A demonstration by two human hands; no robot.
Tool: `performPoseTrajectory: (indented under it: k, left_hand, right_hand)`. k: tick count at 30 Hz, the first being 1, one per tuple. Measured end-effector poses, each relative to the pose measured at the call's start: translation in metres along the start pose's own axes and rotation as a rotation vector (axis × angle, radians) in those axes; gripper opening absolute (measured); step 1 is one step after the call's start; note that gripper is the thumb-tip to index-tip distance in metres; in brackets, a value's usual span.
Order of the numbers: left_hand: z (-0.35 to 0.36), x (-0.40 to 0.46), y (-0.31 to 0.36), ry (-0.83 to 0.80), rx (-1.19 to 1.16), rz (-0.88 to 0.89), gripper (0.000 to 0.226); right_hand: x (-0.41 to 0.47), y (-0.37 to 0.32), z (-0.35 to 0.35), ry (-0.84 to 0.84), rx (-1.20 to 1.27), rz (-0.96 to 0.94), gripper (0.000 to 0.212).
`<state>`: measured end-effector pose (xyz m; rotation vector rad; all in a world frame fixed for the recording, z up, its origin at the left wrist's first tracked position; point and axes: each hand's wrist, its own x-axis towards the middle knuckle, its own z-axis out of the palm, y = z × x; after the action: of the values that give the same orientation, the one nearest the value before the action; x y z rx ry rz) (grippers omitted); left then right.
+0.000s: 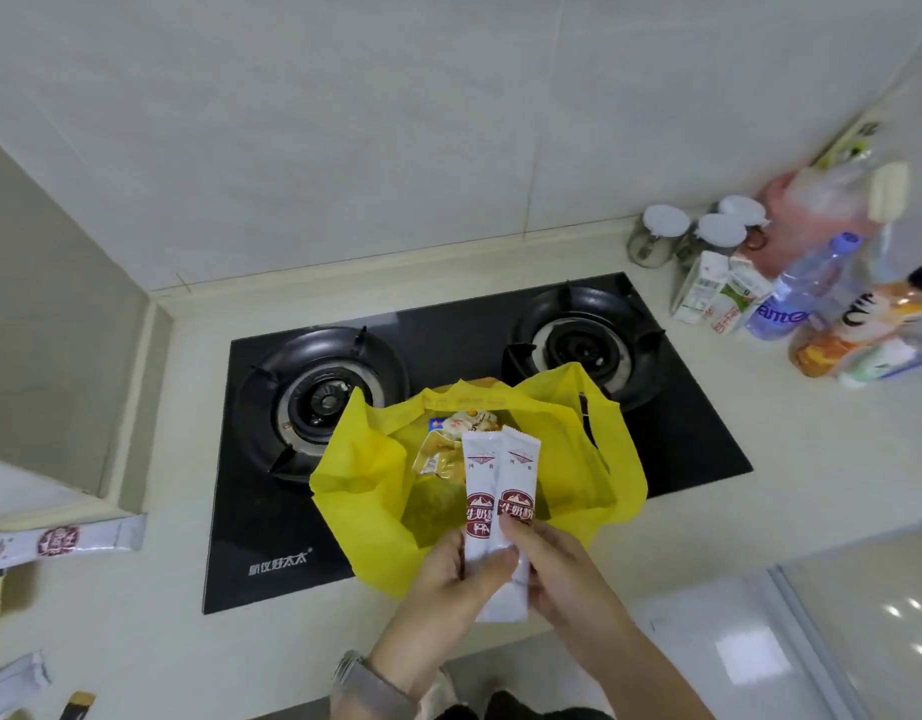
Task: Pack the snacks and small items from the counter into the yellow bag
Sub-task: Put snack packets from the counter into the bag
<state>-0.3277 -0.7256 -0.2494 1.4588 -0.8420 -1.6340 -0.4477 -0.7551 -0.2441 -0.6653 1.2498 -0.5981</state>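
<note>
Head view
Bag: a yellow bag [568, 459] is sitting on the front middle of a black hob [448, 335], between its two burners, its mouth gaping open toward the camera.
Inside the bag: a few snack packets [451, 444] are lying at the far side of the opening; their print is too small to read.
Sachets: two white stick sachets [495, 491] with red seals are standing side by side, touching, their upper ends reaching over the bag's mouth and their lower ends over the hob's front edge.
Left hand: the left hand [448, 579] is gripping the sachets' lower half, thumb curled across the front; a watch [367, 683] is showing on the wrist.
Right hand: the right hand [557, 569] is pinching the same sachets from the right, a fingertip lying on the red seal.
Counter, left edge: another sachet [63, 543] is lying flat near the front left, with more wrappers partly cut off below it.
Counter, far right corner: jars [692, 231], cartons [718, 293] and bottles [822, 288] are crowding together beside the hob.
</note>
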Motion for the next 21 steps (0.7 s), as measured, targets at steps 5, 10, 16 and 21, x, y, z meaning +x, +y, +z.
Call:
performPoseTrajectory:
  k: [5, 10, 16, 21]
  left_hand:
    - [-0.004, 0.018, 0.004, -0.103, 0.191, 0.01, 0.033]
    - [-0.018, 0.024, 0.012, -0.153, 0.473, -0.01, 0.007]
    - [-0.035, 0.029, 0.022, 0.022, 0.601, 0.037, 0.023]
    - [-0.039, 0.034, 0.025, 0.171, 0.501, 0.044, 0.026]
  right_hand:
    - [0.005, -0.001, -0.003, 0.096, 0.159, -0.009, 0.025]
    - [0.013, -0.003, -0.009, 0.073, 0.203, 0.01, 0.026]
    - [0.034, -0.029, -0.025, 0.014, 0.072, 0.152, 0.022]
    - [0.078, -0.049, -0.032, -0.08, -0.066, 0.192, 0.024]
